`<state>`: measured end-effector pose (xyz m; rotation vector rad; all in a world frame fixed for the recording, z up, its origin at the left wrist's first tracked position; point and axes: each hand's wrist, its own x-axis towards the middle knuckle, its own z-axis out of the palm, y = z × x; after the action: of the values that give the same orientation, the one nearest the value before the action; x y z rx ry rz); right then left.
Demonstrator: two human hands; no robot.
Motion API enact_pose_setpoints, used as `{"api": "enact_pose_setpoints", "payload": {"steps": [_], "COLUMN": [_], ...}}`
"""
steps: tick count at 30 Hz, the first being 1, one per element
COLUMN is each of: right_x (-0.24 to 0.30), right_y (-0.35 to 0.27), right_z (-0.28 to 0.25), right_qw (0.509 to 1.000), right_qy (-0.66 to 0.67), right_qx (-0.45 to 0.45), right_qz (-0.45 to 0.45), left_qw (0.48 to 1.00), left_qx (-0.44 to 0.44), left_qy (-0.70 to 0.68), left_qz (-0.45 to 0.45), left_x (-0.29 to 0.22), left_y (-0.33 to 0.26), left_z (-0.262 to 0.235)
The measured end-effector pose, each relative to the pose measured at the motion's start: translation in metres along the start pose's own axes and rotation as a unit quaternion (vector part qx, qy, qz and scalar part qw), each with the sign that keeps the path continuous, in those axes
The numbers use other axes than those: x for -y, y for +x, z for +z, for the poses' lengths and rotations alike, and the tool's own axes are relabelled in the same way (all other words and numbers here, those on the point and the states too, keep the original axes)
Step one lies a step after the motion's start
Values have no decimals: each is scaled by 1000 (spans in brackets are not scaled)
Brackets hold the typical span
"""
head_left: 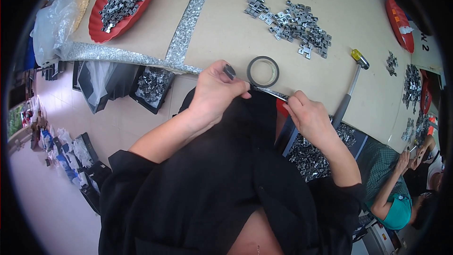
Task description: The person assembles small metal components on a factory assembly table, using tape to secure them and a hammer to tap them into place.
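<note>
My left hand [212,87] is closed in a pinch at the table's near edge. A dark band [229,72], perhaps black tape, shows on one of its digits. My right hand [306,113] is closed on one end of a thin, shiny metal strip [274,94], which slants between both hands. At my left fingertips the strip's other end turns dark; whether a small part sits there I cannot tell. Just beyond the strip, a roll of black tape [255,81] lies flat on the table.
Small metal pieces [302,26] lie heaped on the cardboard-covered table [212,33]. A hammer [350,87] rests at the right. A red dish [96,30] of pieces stands far left. Black bins [155,106] sit below the edge. Another person [396,208] works at the right.
</note>
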<state>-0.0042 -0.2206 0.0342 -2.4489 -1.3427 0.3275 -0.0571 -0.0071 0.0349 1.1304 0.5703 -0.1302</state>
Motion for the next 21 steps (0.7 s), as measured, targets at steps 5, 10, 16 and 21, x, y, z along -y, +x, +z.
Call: {"api": "enact_pose_setpoints", "payload": {"steps": [5, 10, 16, 21], "right_x": [-1, -1, -22, -112], "right_y": [2, 0, -19, -64], "right_z": [2, -3, -37, -65], "right_qw": [1000, 996, 857, 701], "right_qy": [22, 77, 399, 482], "right_qx": [-7, -11, -149, -422], "right_qz": [-1, 33, 292, 312], "left_qw": [998, 999, 998, 999], "left_qx": [35, 16, 45, 30], "left_qy": [-18, -24, -28, -15], "left_qz": [51, -13, -25, -3], "left_x": [-22, -8, -12, -12], "left_y": [0, -4, -14, -15], "left_z": [-11, -20, -19, -25]}}
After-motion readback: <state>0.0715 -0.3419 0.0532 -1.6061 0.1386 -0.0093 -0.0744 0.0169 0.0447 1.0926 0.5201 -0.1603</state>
